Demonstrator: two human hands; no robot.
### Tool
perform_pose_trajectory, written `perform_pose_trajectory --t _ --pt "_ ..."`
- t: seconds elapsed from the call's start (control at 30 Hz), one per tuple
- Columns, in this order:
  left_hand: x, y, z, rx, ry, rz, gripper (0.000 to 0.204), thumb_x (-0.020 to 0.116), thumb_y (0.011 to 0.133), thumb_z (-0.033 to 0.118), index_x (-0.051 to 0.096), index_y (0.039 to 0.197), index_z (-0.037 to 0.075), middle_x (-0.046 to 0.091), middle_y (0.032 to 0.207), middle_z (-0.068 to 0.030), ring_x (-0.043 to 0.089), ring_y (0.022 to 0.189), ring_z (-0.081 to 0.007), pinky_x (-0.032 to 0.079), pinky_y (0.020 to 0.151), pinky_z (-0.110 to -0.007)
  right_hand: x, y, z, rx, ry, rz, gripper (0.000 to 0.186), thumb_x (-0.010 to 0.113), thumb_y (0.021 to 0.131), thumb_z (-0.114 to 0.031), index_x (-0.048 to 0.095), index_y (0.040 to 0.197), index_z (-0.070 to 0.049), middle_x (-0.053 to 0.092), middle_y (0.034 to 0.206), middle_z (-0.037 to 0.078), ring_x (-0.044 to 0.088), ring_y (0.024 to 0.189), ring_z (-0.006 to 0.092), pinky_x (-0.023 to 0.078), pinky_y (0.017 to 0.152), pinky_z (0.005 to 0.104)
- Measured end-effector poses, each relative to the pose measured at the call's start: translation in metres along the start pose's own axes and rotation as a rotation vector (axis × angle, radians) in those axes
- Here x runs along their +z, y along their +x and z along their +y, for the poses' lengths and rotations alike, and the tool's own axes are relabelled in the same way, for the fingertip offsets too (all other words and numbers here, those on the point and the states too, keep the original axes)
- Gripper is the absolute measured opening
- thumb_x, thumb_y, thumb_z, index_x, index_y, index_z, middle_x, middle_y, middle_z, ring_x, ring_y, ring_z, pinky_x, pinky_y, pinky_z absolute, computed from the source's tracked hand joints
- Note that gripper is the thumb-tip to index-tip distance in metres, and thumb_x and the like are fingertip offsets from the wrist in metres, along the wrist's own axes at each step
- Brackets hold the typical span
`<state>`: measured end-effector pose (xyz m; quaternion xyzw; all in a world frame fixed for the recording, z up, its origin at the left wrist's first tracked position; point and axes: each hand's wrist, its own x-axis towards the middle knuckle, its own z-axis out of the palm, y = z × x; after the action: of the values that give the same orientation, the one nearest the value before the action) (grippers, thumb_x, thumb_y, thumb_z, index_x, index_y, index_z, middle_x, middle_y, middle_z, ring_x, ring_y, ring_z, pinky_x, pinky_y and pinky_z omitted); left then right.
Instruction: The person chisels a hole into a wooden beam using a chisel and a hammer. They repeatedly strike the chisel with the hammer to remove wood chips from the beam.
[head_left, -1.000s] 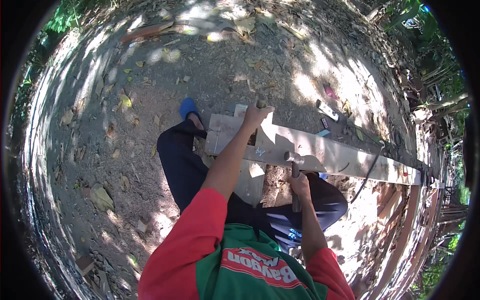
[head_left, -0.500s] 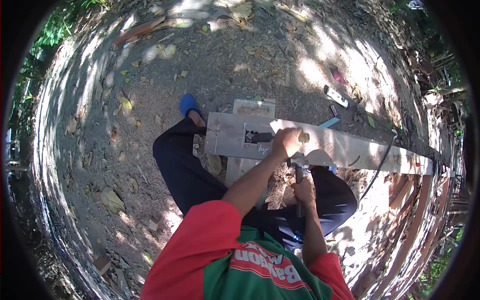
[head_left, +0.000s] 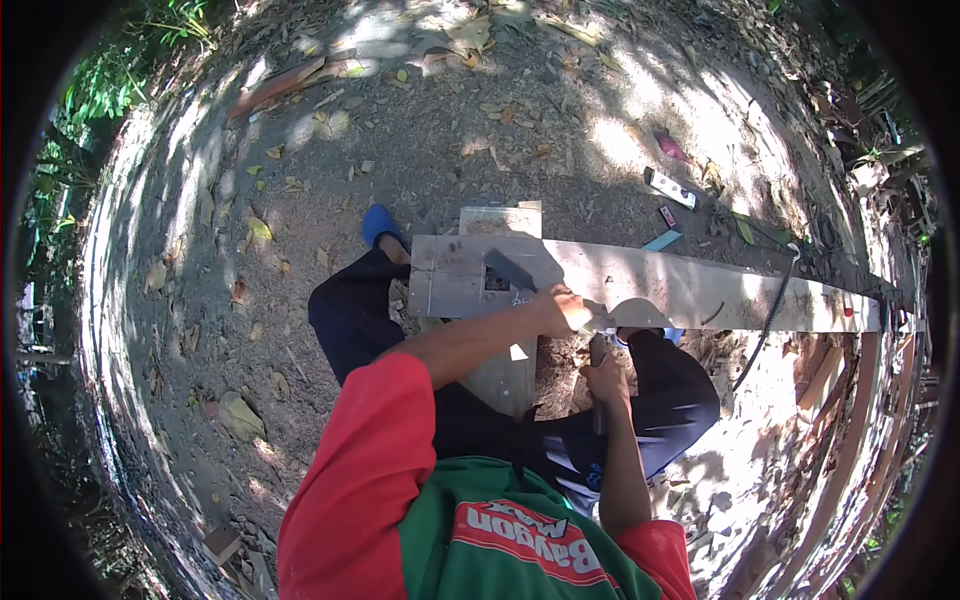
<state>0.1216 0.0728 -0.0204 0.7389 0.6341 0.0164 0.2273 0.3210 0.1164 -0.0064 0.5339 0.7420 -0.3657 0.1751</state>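
Presently, the left hand (head_left: 562, 310) is closed in a fist around the handle of a chisel (head_left: 512, 271). The blade comes out of this fist toward the far left and lies slantwise over the slot (head_left: 494, 282), near the left end of the board (head_left: 690, 285). Whether the blade rests on the wood or is a little above it, I cannot tell. The right hand (head_left: 606, 383) is also closed, and it grips the handle of a hammer (head_left: 598, 352). The hammer head is by the near edge of the board, just beside the left fist; if it touches the chisel's end, I cannot say. The board lies across in front of the person, and a plank (head_left: 500, 221) passes under it.

One second ago, the left hand was farther from the body, near the slot, and the chisel seemed to stand upright there; the hammer head was then well apart from that fist. Half a second ago, the left hand was more to the right over the board. Now it has come nearer to the body, at the near edge, and the blade slants more. The right hand has kept almost the same place since then. The power strip (head_left: 670, 188) has remained on the ground beyond the board.
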Motion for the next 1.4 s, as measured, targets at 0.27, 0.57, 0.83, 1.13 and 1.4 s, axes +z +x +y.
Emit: perform_pose_trajectory --t 0.27,0.57,0.83,1.13,1.4 --pt "-0.183 -0.109 -0.082 -0.585 -0.504 0.828 0.039 0.074 0.081 0.033 0.056 0.096 0.001 0.065 0.075 -0.0093 0.065 0.068 -0.0238 0.050 0.062 -0.039 0.005 0.004 0.010 0.030 0.128 -0.081 0.050 0.066 0.077 -0.030 0.057 0.109 0.007 0.067 0.094 0.029 0.069 0.089 0.0390 0.055 0.080 0.0456" --pt "-0.119 -0.152 -0.096 -0.526 -1.490 1.434 0.032 0.078 0.082 0.029 0.054 0.073 0.010 0.054 0.064 -0.0006 0.054 0.056 -0.0094 0.042 0.054 -0.025 0.015 0.013 0.022 0.016 0.068 -0.043 0.050 0.068 0.075 -0.030 0.055 0.106 0.007 0.066 0.093 0.028 0.068 0.089 0.0386 0.053 0.076 0.0461" --pt "-0.060 -0.123 -0.103 -0.417 -1.749 1.375 0.018 0.071 0.086 0.015 0.056 0.080 0.006 0.055 0.069 -0.0019 0.053 0.060 -0.0120 0.043 0.059 -0.026 0.010 0.007 0.014 0.108 0.137 -0.121 0.043 0.068 0.075 -0.027 0.055 0.100 0.007 0.066 0.083 0.022 0.068 0.075 0.0317 0.052 0.066 0.0425" --pt "-0.045 -0.102 -0.094 -0.349 -1.440 0.955 0.018 0.072 0.082 0.012 0.057 0.074 0.008 0.053 0.066 0.0039 0.047 0.059 -0.0042 0.037 0.055 -0.024 0.004 0.006 0.006 0.118 0.170 -0.117 0.036 0.070 0.073 -0.023 0.057 0.091 0.005 0.065 0.074 0.017 0.067 0.068 0.0240 0.051 0.061 0.0402" --pt "-0.046 -0.098 -0.067 -0.256 -1.335 0.926 0.022 0.075 0.083 0.015 0.056 0.073 0.009 0.047 0.065 0.0078 0.040 0.059 -0.0023 0.034 0.053 -0.024 -0.042 -0.014 -0.030 -0.121 0.456 -0.114 0.020 0.070 0.076 -0.013 0.058 0.087 -0.001 0.062 0.069 0.009 0.060 0.054 0.0162 0.048 0.050 0.0323"
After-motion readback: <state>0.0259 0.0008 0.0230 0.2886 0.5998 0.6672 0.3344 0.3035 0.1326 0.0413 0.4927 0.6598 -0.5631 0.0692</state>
